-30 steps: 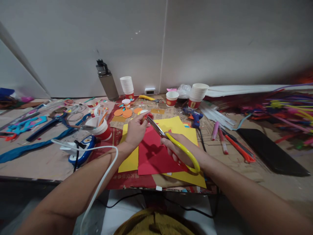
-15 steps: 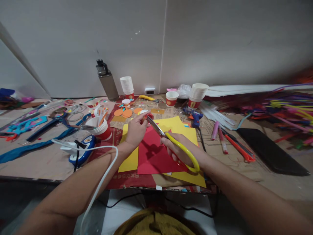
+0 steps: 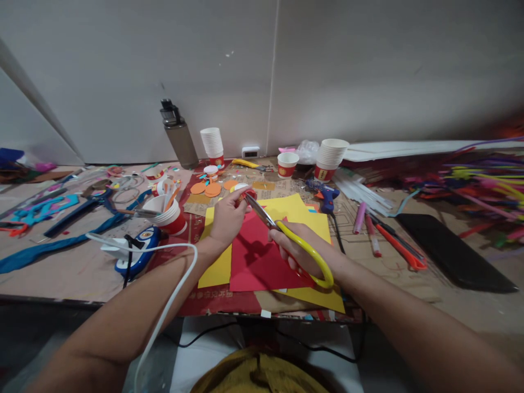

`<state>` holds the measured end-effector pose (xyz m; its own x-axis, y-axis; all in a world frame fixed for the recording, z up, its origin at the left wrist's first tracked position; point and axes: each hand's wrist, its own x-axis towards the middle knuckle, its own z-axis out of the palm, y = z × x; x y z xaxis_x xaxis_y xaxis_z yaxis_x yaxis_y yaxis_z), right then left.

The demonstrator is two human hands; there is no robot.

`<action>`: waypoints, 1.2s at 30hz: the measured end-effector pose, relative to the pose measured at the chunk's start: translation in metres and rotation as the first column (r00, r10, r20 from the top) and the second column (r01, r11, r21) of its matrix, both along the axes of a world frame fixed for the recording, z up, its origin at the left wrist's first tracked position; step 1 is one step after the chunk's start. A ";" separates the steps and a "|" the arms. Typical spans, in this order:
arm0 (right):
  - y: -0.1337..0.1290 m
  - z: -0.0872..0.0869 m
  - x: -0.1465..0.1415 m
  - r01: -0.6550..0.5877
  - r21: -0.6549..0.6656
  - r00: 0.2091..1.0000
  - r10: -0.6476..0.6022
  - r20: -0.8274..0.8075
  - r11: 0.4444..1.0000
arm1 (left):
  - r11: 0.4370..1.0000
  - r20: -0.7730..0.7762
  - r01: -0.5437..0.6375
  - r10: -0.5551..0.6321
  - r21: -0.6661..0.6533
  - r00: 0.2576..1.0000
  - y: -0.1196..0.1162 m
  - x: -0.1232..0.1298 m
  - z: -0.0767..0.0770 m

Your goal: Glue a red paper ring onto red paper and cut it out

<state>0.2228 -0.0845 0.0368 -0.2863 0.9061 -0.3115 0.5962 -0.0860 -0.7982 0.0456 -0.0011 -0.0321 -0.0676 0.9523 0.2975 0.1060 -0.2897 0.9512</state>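
Observation:
My left hand (image 3: 228, 217) is closed around a small red and white paper cup piece (image 3: 250, 194), held over the sheets. In my right hand (image 3: 301, 248) are scissors (image 3: 306, 240) with yellow handles, their blades pointing up and left. The blade tips meet the red edge of the cup piece beside my left fingers; whether they are cutting into it I cannot tell. Beneath both hands lies a red paper sheet (image 3: 254, 267) on top of yellow paper (image 3: 297, 204).
Orange paper discs (image 3: 213, 189) lie behind my left hand. Cup stacks (image 3: 212, 143) and a bottle (image 3: 180, 139) stand near the wall. On the left are a cup of tools (image 3: 174, 218) and a power strip (image 3: 143, 251); rightward, a glue gun (image 3: 327, 197), pens and a black phone (image 3: 454, 251).

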 end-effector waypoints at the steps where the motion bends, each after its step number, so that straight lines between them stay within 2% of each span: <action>1: 0.000 0.001 0.000 0.001 -0.001 1.000 -0.001 0.001 1.000 | 1.000 -0.003 -0.003 0.003 0.000 1.000 0.000 0.000 0.000; 9: -0.003 0.004 -0.002 0.031 -0.016 0.999 -0.031 0.022 0.999 | 1.000 -0.003 -0.012 0.012 -0.004 1.000 -0.002 0.002 0.003; 15: -0.001 -0.006 0.000 0.002 0.004 1.000 -0.002 0.022 1.000 | 1.000 -0.002 -0.006 0.006 0.003 1.000 -0.002 0.002 0.002; 21: 0.007 -0.019 0.014 -0.123 0.178 0.992 0.126 -0.007 0.976 | 1.000 0.004 -0.015 0.015 -0.008 1.000 -0.003 0.000 0.011; 26: 0.006 -0.003 0.024 -0.163 0.164 0.981 0.177 -0.078 0.973 | 0.996 0.083 0.006 0.002 -0.086 0.997 0.002 -0.007 0.017; 29: 0.009 0.004 0.028 -0.139 0.286 0.977 0.178 -0.116 0.948 | 0.995 0.122 0.029 -0.017 -0.095 0.992 0.004 -0.010 0.017; 31: 0.015 0.003 0.031 -0.133 0.419 0.985 0.165 -0.043 0.898 | 0.995 0.158 0.065 -0.052 -0.080 0.986 0.004 -0.011 0.019; 33: 0.021 -0.001 0.033 -0.163 0.530 0.985 0.109 0.131 0.832 | 0.988 0.199 0.130 -0.112 -0.080 0.974 0.002 -0.010 0.022; 36: 0.030 -0.011 0.038 -0.204 0.592 0.938 -0.017 0.345 0.780 | 0.971 0.248 0.217 -0.188 -0.097 0.950 -0.001 -0.010 0.027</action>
